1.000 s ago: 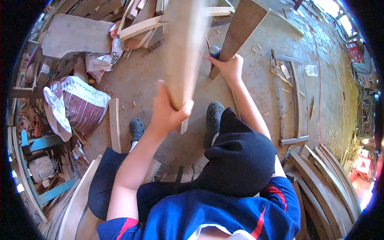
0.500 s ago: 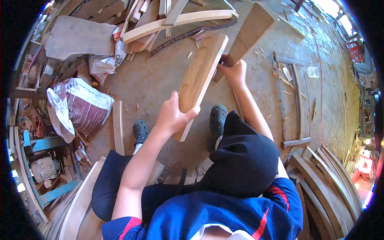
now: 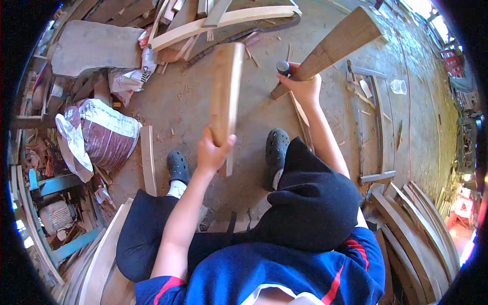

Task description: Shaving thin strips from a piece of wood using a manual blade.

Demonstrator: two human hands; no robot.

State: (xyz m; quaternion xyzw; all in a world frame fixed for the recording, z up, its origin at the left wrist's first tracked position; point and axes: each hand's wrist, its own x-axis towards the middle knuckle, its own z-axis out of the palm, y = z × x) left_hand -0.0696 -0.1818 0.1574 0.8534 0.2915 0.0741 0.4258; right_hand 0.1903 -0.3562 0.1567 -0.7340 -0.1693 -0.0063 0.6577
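Observation:
My left hand (image 3: 213, 152) is closed around a pale wooden board (image 3: 225, 84), holding it up near the middle of the view, its long side pointing away from me. Farther right, my right hand (image 3: 303, 89) grips a longer, darker wooden board (image 3: 340, 43) slanting up toward the upper right, together with a small dark cylinder (image 3: 282, 67) with a grey top at its left side. The two boards are apart. Below them are my feet in dark perforated clogs (image 3: 276, 147) and my bent knees in black cloth.
Timber offcuts (image 3: 213, 20), a grey slab (image 3: 96, 46) and sacks (image 3: 104, 132) lie at the left and top. A blue metal frame (image 3: 56, 188) with a motor (image 3: 56, 216) is at lower left. A frame saw (image 3: 382, 122), plastic cup (image 3: 398, 86) and curved boards (image 3: 406, 239) lie right.
The board in my left hand has swung leftward, away from the other board. My right hand and its board have moved a little rightward; the cylinder, hidden half a second ago, shows again.

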